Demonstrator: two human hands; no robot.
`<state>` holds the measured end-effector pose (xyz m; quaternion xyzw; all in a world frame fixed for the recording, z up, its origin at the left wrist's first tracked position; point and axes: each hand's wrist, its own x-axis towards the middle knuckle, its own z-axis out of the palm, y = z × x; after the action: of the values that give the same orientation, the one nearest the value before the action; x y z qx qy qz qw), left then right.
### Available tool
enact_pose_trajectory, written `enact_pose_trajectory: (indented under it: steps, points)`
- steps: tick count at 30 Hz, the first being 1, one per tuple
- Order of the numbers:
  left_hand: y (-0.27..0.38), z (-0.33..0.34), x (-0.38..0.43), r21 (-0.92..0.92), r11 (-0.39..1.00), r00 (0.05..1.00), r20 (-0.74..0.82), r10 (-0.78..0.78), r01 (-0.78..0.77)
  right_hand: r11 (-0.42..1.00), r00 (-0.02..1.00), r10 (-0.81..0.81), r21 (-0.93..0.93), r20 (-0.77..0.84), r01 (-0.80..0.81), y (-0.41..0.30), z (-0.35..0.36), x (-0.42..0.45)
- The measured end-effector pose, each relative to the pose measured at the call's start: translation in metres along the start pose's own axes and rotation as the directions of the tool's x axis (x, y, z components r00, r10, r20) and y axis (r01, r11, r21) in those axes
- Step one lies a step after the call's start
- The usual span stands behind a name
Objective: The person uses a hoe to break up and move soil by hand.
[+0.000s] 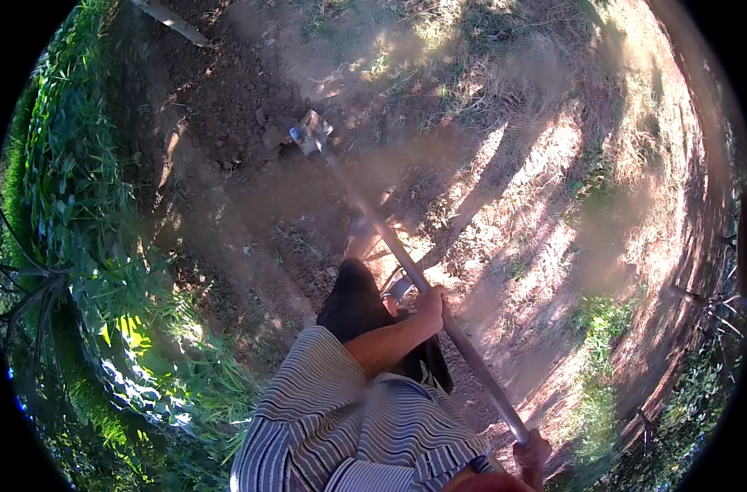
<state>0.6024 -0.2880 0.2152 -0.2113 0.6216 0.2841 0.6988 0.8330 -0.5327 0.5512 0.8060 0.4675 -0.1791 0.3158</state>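
Observation:
A long-handled shovel (398,249) lies diagonally across the view. Its metal blade (312,132) is at the upper left end, over or on loose brown soil (250,117); whether it touches the soil I cannot tell. My left hand (431,305) is closed around the middle of the shaft, with the forearm reaching out of a striped shirt sleeve. Near the lower right end of the shaft, my right hand (532,454) grips the handle. Dark trousers and part of a foot show below the shaft, near my left hand.
Dense green plants (84,178) line the left side. A pale pole or branch (173,23) lies at the top left. Dry grass (551,147) and patches of sunlight cover the ground on the right. Bare branches (708,301) stand at the right rim. Blurred smudges veil parts of the view.

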Motion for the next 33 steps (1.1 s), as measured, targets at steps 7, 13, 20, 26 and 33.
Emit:
enact_pose_trajectory:
  steps: [7, 13, 20, 26, 33]
  points:
    - [0.013, 0.010, 0.005, -0.193, 0.937, 0.930, 0.286, -0.230, 0.291, 0.988, 0.984, 0.068, 0.149, -0.163, -0.043, -0.057, -0.089, 0.019]
    - [0.130, -0.079, 0.042, -0.047, 0.996, 0.996, -0.032, -0.082, 0.080, 0.946, 0.966, -0.232, 0.258, 0.117, 0.196, -0.135, -0.016, 0.038]
    - [0.120, -0.124, 0.033, 0.121, 0.993, 0.966, -0.255, 0.037, -0.006, 0.850, 0.646, -0.381, 0.526, 0.662, -0.038, -0.124, -0.003, 0.069]
    - [0.259, -0.155, 0.007, -0.179, 0.968, 0.971, -0.196, 0.140, -0.175, 0.835, 0.282, -0.502, 0.543, 0.818, -0.088, -0.246, -0.030, 0.154]
    - [0.438, -0.104, -0.049, -0.182, 0.775, 0.782, -0.322, 0.534, -0.605, 0.758, 0.795, -0.583, 0.466, 0.170, 0.457, -0.398, -0.068, 0.196]
